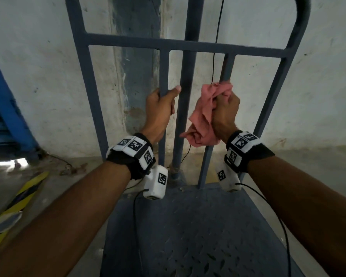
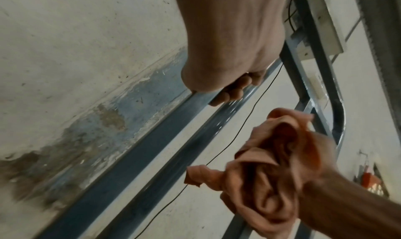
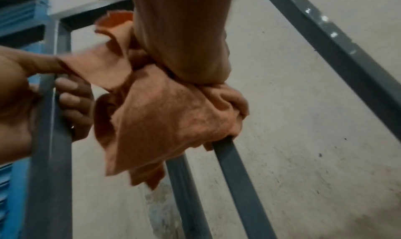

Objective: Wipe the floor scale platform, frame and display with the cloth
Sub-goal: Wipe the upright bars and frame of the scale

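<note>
Left hand (image 1: 160, 105) grips 1 upright bar of the grey frame (image 1: 184, 45), fingers curled round it. Right hand (image 1: 226, 108) clutches the pink cloth (image 1: 203, 114), bunched against the neighbouring bar to the right. The platform (image 1: 198, 232) lies below both wrists.

Both forearms showing bare, no sleeves. Left hand (image 1: 160, 104) wearing black fabric wrist strap (image 1: 126, 159) carrying white blocks printed with black square fiducial markers. White boxy camera unit (image 1: 156, 181) hanging beneath, marker on its face, thin black cable (image 1: 135, 212) trailing down. Right hand (image 1: 226, 108) wearing matching black strap (image 1: 263, 151), white marker blocks, second white camera unit (image 1: 228, 179) trailing black cable (image 1: 284, 226). Small ring (image 3: 72, 127) glinting on left finger.
</note>
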